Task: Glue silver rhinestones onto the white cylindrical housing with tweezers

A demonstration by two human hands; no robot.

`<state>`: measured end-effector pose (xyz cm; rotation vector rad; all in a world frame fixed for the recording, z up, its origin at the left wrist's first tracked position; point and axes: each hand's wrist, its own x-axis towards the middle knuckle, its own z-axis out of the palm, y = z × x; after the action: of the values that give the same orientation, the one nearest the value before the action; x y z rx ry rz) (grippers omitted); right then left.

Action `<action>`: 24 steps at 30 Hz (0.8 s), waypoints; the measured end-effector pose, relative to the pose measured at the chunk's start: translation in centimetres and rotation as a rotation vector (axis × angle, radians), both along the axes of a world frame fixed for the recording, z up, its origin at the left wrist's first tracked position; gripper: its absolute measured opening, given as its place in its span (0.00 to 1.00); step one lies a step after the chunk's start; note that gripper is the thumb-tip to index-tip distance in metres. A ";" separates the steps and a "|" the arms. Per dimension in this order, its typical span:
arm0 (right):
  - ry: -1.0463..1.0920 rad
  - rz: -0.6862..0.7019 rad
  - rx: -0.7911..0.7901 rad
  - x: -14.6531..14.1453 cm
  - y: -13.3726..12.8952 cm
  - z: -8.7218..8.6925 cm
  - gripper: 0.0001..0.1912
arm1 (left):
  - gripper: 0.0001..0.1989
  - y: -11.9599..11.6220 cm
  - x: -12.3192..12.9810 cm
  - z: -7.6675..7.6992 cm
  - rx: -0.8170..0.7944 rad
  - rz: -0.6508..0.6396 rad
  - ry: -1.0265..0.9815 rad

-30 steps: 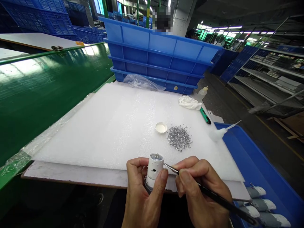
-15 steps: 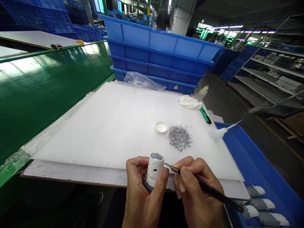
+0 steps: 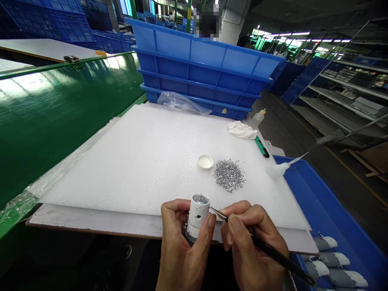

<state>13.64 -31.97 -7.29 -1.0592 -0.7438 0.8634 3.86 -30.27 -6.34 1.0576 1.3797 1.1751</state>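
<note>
Between the thumb and fingers of my left hand (image 3: 184,246) stands a white cylindrical part (image 3: 197,214) with a grey base, a dark hole and small studs on its side. Metal shows inside its open top. My right hand (image 3: 253,242) is closed around a thin black brush-like tool (image 3: 269,248), held like a pen. Its fine tip is at the right side of the cylinder, near the rim; whether it touches I cannot tell. Beyond my hands lie a small round dish (image 3: 205,162) with pale contents and a heap of tiny shiny silver pieces (image 3: 228,175).
White foam sheet (image 3: 127,161) covers the board. On its right are a crumpled white cloth (image 3: 241,130), a green-and-black cutter (image 3: 262,147) and a squeeze bottle (image 3: 277,171). A blue tray (image 3: 327,198) holds several grey-white parts. Stacked blue bins (image 3: 200,66) rise behind.
Very little differs. The back end of the black tool has dipped slightly down and to the right as my right fingers shifted; my left hand and the cylinder stay nearly in place.
</note>
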 end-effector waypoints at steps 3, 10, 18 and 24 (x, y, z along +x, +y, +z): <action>0.014 -0.017 -0.036 -0.2 -0.1 0.4 0.10 | 0.14 0.0 0.0 0.0 0.002 0.002 0.003; -0.018 -0.002 0.026 -0.1 0.0 -0.1 0.09 | 0.14 -0.2 0.2 0.0 0.014 0.030 0.040; 0.040 -0.006 -0.022 -0.9 -0.2 0.7 0.11 | 0.12 0.2 -0.1 -1.1 0.326 0.148 0.292; 0.057 -0.013 -0.034 -1.3 -0.3 0.7 0.12 | 0.12 0.5 -0.5 -1.8 0.428 0.172 0.402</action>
<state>12.32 -32.24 -6.54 -1.0640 -0.6767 0.8940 3.40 -29.80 -8.09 1.5676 1.5876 1.4830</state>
